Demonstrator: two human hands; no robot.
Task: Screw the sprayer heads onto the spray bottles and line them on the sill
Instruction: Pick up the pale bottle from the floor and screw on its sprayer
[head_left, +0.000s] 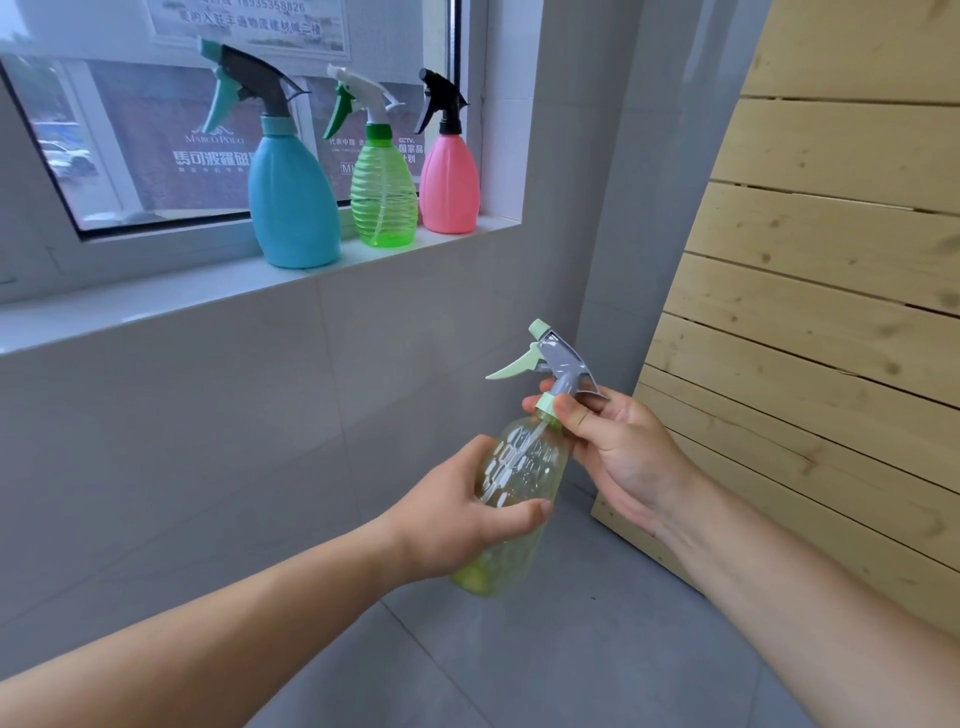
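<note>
A clear yellow-green spray bottle is held tilted below the sill. My left hand wraps around its body. My right hand pinches the pale green collar of the grey sprayer head, which sits on the bottle's neck with its mint trigger pointing left. Three bottles with sprayer heads on stand upright in a row on the white sill: a blue bottle, a ribbed green bottle and a pink bottle.
A window with printed signs stands behind the sill. Grey tiled wall runs below it. A slatted wooden panel leans at the right. Grey tiled floor lies beneath my arms.
</note>
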